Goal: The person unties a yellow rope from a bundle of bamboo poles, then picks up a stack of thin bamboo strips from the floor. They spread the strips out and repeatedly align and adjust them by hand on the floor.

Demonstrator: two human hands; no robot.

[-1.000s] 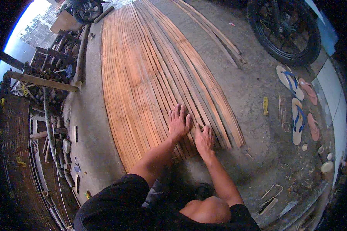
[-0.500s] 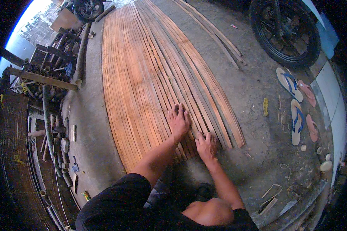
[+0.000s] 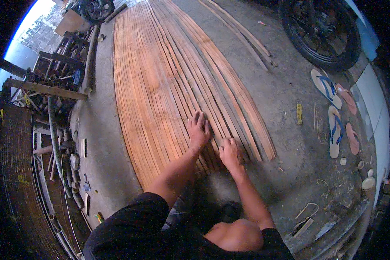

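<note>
A long sheet of narrow bamboo slats [image 3: 147, 86] lies on the concrete floor in front of me, packed close on its left and with dark gaps between slats on its right. My left hand [image 3: 198, 130] rests on the slats near their close end, fingers stretched forward and pressed down. Just right of it and a little closer to me, my right hand [image 3: 230, 154] bends its fingers over a slat near its end; the fingertips are partly hidden. A separate group of slats [image 3: 247, 112] runs along the right side of the sheet.
Loose strips [image 3: 242, 32] lie on the far right floor. A motorcycle wheel [image 3: 320, 37] stands at the upper right, with flip-flops [image 3: 335, 132] below it. Stacked bamboo poles and timber [image 3: 52, 82] line the left. A yellow strip [image 3: 299, 114] lies right of the slats.
My right hand has slid slightly forward along the slats, its fingers more bent. My left hand stays at about the same spot on the sheet. The whole view has shifted a little.
</note>
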